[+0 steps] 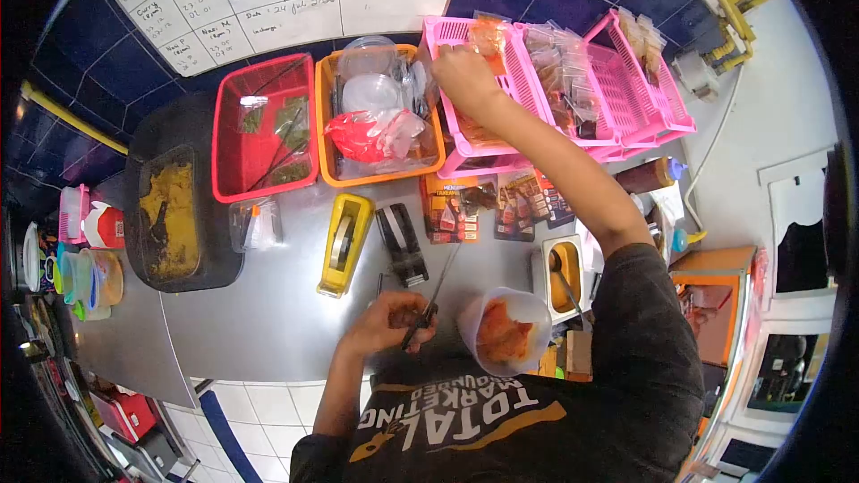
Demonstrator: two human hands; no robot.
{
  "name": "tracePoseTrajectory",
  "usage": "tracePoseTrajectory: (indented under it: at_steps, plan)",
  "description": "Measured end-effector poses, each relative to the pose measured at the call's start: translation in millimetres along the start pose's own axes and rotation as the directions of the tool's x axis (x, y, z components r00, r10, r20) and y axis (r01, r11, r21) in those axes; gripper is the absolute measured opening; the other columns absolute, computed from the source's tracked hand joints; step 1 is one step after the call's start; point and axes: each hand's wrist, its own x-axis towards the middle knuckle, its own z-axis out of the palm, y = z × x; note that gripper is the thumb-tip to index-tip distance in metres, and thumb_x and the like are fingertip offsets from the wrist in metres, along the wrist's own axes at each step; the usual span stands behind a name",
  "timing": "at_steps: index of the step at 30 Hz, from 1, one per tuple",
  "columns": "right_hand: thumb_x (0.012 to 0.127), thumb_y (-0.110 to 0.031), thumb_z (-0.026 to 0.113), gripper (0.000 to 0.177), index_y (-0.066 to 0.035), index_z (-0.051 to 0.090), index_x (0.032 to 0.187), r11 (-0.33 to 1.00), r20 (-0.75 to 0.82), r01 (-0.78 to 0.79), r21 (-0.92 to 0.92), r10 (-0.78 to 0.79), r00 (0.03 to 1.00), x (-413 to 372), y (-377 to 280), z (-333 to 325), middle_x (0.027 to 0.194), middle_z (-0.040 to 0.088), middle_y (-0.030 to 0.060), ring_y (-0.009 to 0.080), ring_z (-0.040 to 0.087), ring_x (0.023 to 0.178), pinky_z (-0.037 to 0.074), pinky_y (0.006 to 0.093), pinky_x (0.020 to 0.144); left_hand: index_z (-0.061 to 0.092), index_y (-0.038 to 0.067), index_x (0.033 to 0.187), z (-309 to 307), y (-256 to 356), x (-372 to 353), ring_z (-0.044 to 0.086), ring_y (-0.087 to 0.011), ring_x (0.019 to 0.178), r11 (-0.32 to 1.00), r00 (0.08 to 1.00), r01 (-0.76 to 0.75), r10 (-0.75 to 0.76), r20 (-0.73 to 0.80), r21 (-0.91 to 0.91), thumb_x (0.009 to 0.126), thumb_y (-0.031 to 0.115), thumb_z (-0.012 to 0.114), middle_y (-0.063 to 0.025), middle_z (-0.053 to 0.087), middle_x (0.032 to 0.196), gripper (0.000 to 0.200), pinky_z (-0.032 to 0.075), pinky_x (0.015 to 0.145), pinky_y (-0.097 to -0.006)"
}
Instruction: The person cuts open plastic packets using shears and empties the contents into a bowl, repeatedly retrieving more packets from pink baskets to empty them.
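Pink plastic basket (pixel 452 150), far and right of centre, with clear packets (pixel 489 36) standing up along its far end, probably so they're easy to pick out. Curled fingers of the person's right hand (pixel 467 80) reach into it; whether they grip anything, I cannot tell. Near, the left hand (pixel 389 322) wraps around a dark-handled cutting tool (pixel 433 309), perhaps scissors, metal end pointing away, likely for safety. Just right, a whitish tub (pixel 537 313) holds orange-red food (pixel 504 333).
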Motion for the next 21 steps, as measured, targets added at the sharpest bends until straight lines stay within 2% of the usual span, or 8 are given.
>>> tracePoseTrajectory:
  at_steps: [6, 8, 10, 11, 13, 17, 19, 21]
  plan:
    - [0.082, -0.017, 0.062, 0.016, -0.004, 0.071, 0.087, 0.992, -0.305, -0.127, -0.006, 0.119, 0.945, 12, 33, 36, 0.094, 0.066, 0.0159, 0.0329, 0.067, 0.088, 0.055, 0.0434, 0.067, 0.061, 0.001, 0.098, -3, -7, -3, 0.064, -0.0127, 0.074, 1.000, 1.000, 0.002, -0.002, 0.014, -0.006, 0.080, 0.001, 0.075, -0.0053, 0.066, 0.089, 0.022, 0.052, 0.058, -0.0266]
    - [0.081, -0.020, 0.060, 0.019, -0.005, 0.072, 0.082, 0.991, 0.110, -0.119, 0.064, 0.112, 0.988, 17, 56, 33, 0.082, 0.069, 0.0197, 0.0351, 0.068, 0.075, 0.054, 0.0467, 0.067, 0.061, 0.000, 0.101, -3, -10, -5, 0.064, -0.0139, 0.074, 0.999, 1.000, 0.008, -0.007, -0.005, 0.046, 0.080, 0.001, 0.074, -0.0064, 0.066, 0.090, 0.024, 0.053, 0.059, -0.0272]
    - [0.079, -0.020, 0.062, 0.015, -0.009, 0.072, 0.081, 0.957, -0.026, -0.005, 0.291, 0.013, 1.000, 6, 65, 19, 0.078, 0.068, 0.0177, 0.0368, 0.066, 0.069, 0.051, 0.0478, 0.065, 0.061, 0.000, 0.103, -3, -15, -10, 0.064, -0.0143, 0.074, 1.000, 1.000, 0.011, -0.011, 0.014, -0.002, 0.080, 0.001, 0.073, -0.0077, 0.066, 0.091, 0.025, 0.053, 0.058, -0.0272]
    - [0.078, -0.024, 0.063, 0.022, -0.009, 0.071, 0.092, 0.950, 0.138, -0.036, 0.309, -0.008, 0.990, 7, 65, 3, 0.085, 0.070, 0.0168, 0.0341, 0.068, 0.081, 0.053, 0.0459, 0.072, 0.061, 0.000, 0.104, -6, -15, -10, 0.064, -0.0146, 0.074, 0.999, 0.999, -0.044, 0.045, 0.013, -0.028, 0.080, 0.000, 0.073, -0.0090, 0.066, 0.092, 0.027, 0.053, 0.058, -0.0273]
    - [0.073, -0.009, 0.063, 0.012, 0.000, 0.065, 0.067, 0.975, -0.117, 0.068, 0.212, -0.044, 0.992, -2, 77, 47, 0.077, 0.062, 0.0282, 0.0433, 0.062, 0.081, 0.049, 0.0468, 0.078, 0.060, -0.001, 0.108, -13, -18, -14, 0.065, -0.0162, 0.073, 0.999, 0.996, -0.033, 0.035, 0.087, -0.024, 0.079, -0.002, 0.073, -0.0123, 0.066, 0.094, 0.032, 0.054, 0.058, -0.0278]
    - [0.075, -0.014, 0.066, 0.016, -0.002, 0.071, 0.085, 0.820, -0.217, 0.094, 0.564, 0.038, 0.975, -55, 50, -18, 0.083, 0.064, 0.0282, 0.0422, 0.063, 0.090, 0.046, 0.0503, 0.090, 0.060, -0.004, 0.106, -3, -17, -15, 0.065, -0.0168, 0.069, 0.996, 0.995, -0.026, 0.017, -0.094, -0.091, 0.075, 0.003, 0.074, -0.0156, 0.066, 0.092, 0.035, 0.052, 0.054, -0.0271]
    - [0.083, -0.019, 0.067, 0.014, -0.006, 0.068, 0.088, 0.804, -0.165, -0.174, 0.569, 0.319, 0.933, -111, 1, -107, 0.080, 0.067, 0.0174, 0.0351, 0.065, 0.070, 0.051, 0.0431, 0.064, 0.061, -0.002, 0.103, -4, -17, -15, 0.064, -0.0164, 0.063, 0.981, 0.999, -0.020, 0.010, -0.051, -0.194, 0.071, 0.003, 0.075, -0.0150, 0.067, 0.087, 0.035, 0.051, 0.051, -0.0265]
    - [0.084, -0.012, 0.067, 0.011, -0.006, 0.068, 0.093, 0.649, 0.122, -0.233, 0.724, 0.212, 0.970, -184, -32, -150, 0.083, 0.067, 0.0135, 0.0322, 0.067, 0.073, 0.052, 0.0385, 0.065, 0.062, -0.002, 0.100, -9, -16, -14, 0.063, -0.0162, 0.057, 0.998, 0.999, -0.045, 0.045, 0.000, -0.039, 0.070, 0.004, 0.076, -0.0141, 0.067, 0.084, 0.034, 0.050, 0.049, -0.0263]
